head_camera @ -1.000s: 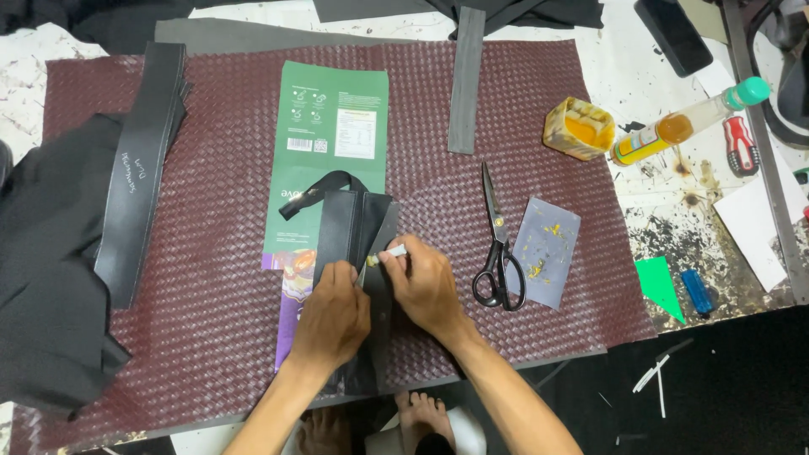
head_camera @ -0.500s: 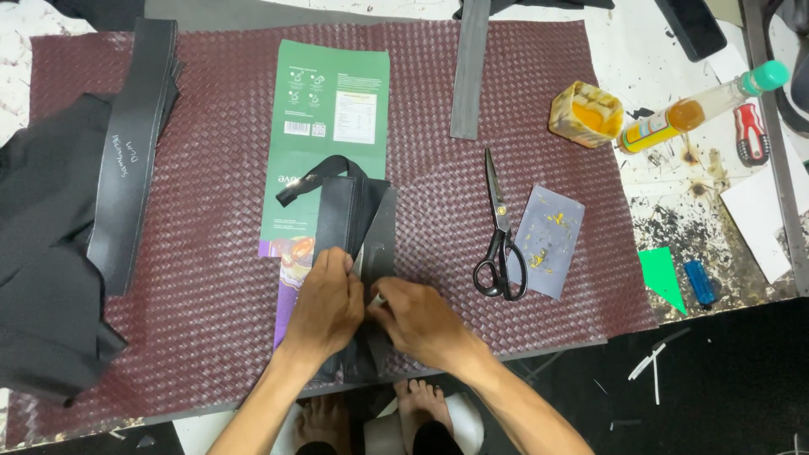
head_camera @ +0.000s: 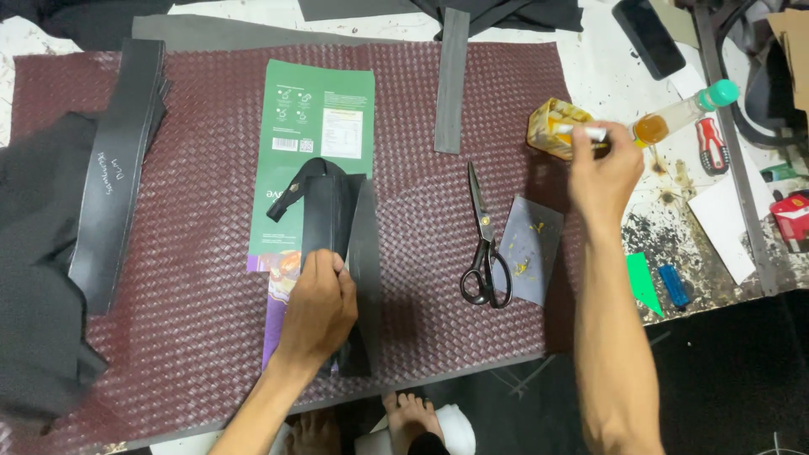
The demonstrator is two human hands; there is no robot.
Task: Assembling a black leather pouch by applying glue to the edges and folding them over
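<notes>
Head view: the left hand (head_camera: pixel 318 307) presses flat on the black leather piece (head_camera: pixel 337 227) near the mat's (head_camera: pixel 194 337) front edge. The right hand (head_camera: pixel 602 173) pinches a small white applicator (head_camera: pixel 581 132) at the yellow glue pot (head_camera: pixel 556 131) off the right edge. Likely a glue-loading step; spreading needs the leather held steady.

The right hand (head_camera: pixel 602 173) has left the black leather piece (head_camera: pixel 337 227) and gone far right to the yellow glue tin (head_camera: pixel 556 128), a small white stick pinched in its fingers. The left hand (head_camera: pixel 318 310) alone now presses the piece down.
</notes>
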